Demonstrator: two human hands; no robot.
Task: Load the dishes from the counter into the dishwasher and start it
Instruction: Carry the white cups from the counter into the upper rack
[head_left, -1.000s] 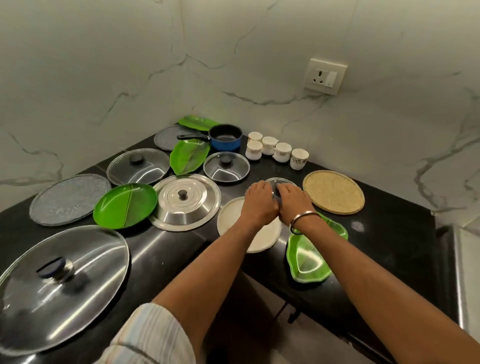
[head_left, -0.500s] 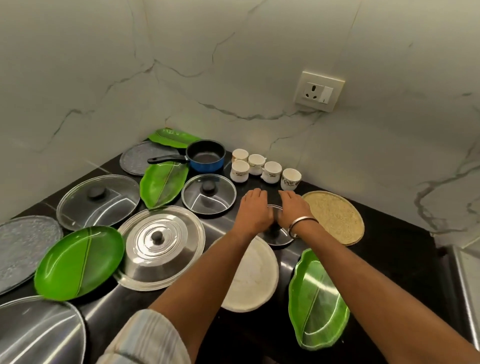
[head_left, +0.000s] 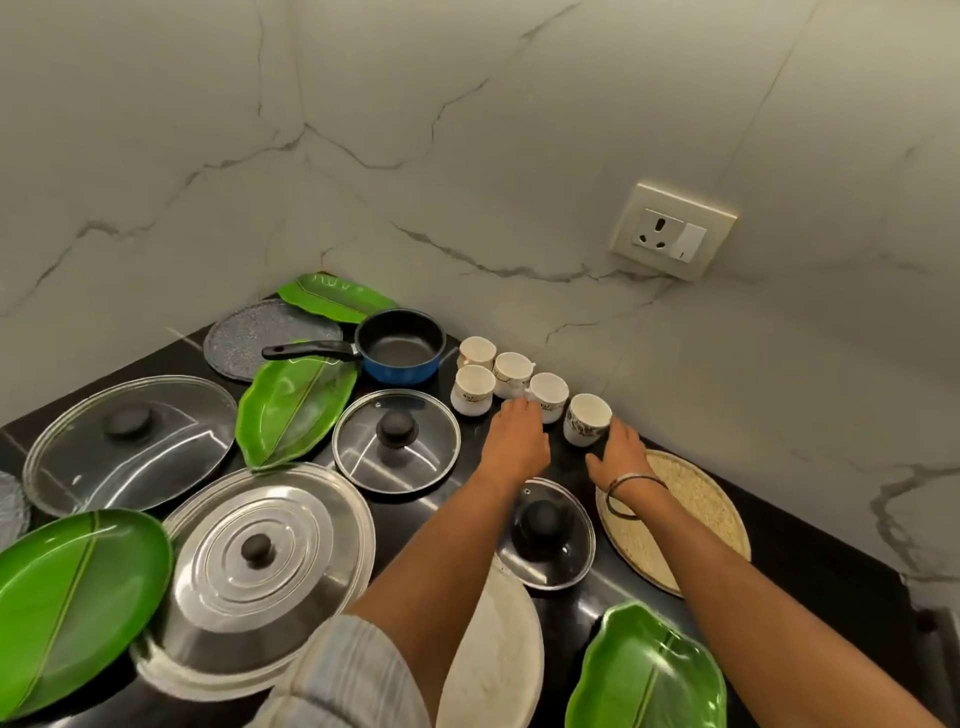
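Observation:
Several white cups stand in a cluster near the back wall, on the black counter (head_left: 810, 561). My left hand (head_left: 517, 436) reaches forward with straight fingers, its fingertips at the third cup (head_left: 548, 392). With its fingers relaxed, my right hand (head_left: 618, 449) lies beside the rightmost cup (head_left: 587, 415) and holds nothing. A small glass lid (head_left: 545, 535) with a black knob lies flat on the counter under my wrists. No dishwasher is in view.
A blue saucepan (head_left: 400, 345) and a round glass lid (head_left: 397, 439) sit left of the cups. Further left are a steel lid (head_left: 260, 566), an oval glass lid (head_left: 130, 441) and green leaf plates (head_left: 296, 400). A woven mat (head_left: 680, 519) lies under my right wrist, a white plate (head_left: 493, 649) near me.
Both hands have let go of the small glass lid and moved forward to the cups. The view has shifted closer to the back wall.

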